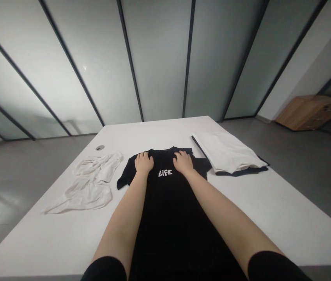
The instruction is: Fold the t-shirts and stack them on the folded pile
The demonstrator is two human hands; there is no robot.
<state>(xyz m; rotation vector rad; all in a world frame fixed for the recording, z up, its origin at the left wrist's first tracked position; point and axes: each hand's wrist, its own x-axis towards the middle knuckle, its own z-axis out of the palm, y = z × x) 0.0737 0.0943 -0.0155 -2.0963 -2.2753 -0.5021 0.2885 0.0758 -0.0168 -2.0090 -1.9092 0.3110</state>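
Observation:
A black T-shirt (169,210) with white "LIFE" lettering lies spread flat on the white table (285,210), collar at the far end. My left hand (144,162) rests flat on its left shoulder, fingers stretched out. On the right shoulder lies my right hand (183,161), also flat with the fingers apart. Neither hand grips the cloth. Both forearms reach out over the shirt's body.
A crumpled white garment (91,183) lies to the left of the shirt. Folded white and dark clothes form a stack (229,153) at the right. A round cable hole (100,147) sits near the table's far left. A wooden cabinet (311,111) stands on the floor at far right.

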